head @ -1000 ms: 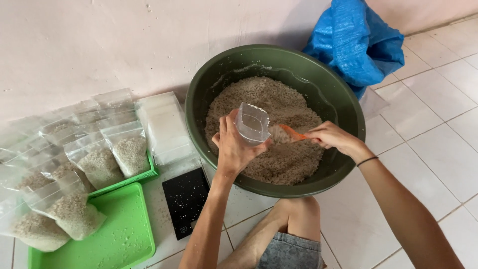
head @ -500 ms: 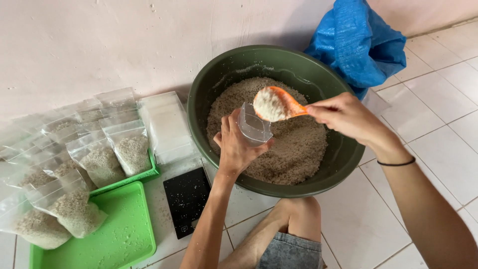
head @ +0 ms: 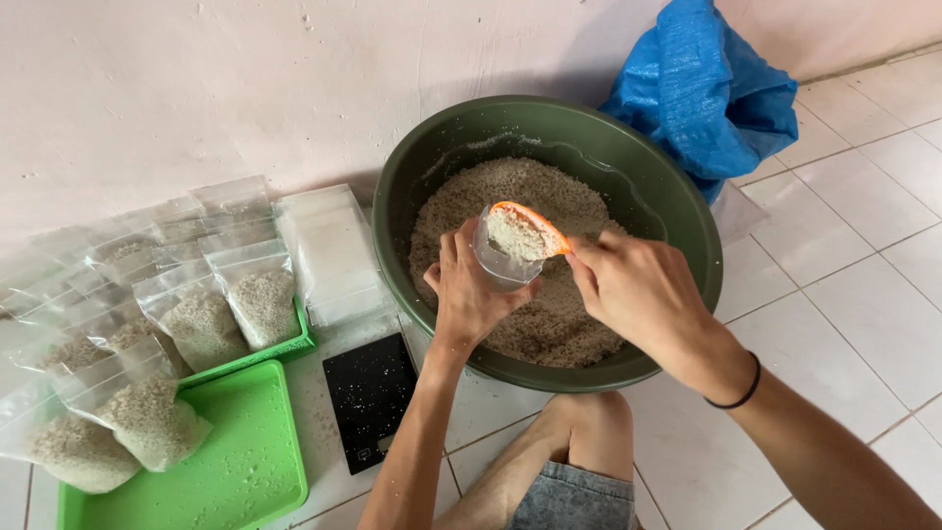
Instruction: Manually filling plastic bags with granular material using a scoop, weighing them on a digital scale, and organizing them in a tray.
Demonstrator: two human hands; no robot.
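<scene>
The step in hand looks like filling: the left hand (head: 471,290) wraps its fingers around a small clear plastic pouch (head: 498,257) and holds it open over the rice in the big green basin (head: 687,211), while the right hand (head: 638,294) pinches the handle of an orange scoop (head: 525,228) between thumb and fingers. The scoop is loaded with rice and tipped at the pouch's mouth, touching or just above its rim. Both hands are closed on what they hold; neither is spread wide.

As a judgement, the next move calls for a steady tilt of the scoop so that the grains slide into the narrow opening rather than over its edge, with the left hand keeping the mouth open and upright. Any spill would fall back into the basin, since the pouch hangs above the rice heap (head: 549,324).

Left of the basin lies a black flat scale (head: 371,397) on the white tiled floor (head: 863,285), dusted with grains. Further left of the basin sits a green tray (head: 235,461), and filled rice pouches (head: 245,304) stand and lean in rows beside it. A stack of empty clear bags (head: 329,250) lies just left of the basin's rim. Behind the basin to the right slumps a blue woven sack (head: 706,88). The person's bare knee (head: 589,432) is just below the basin. Nothing blocks the pour.
</scene>
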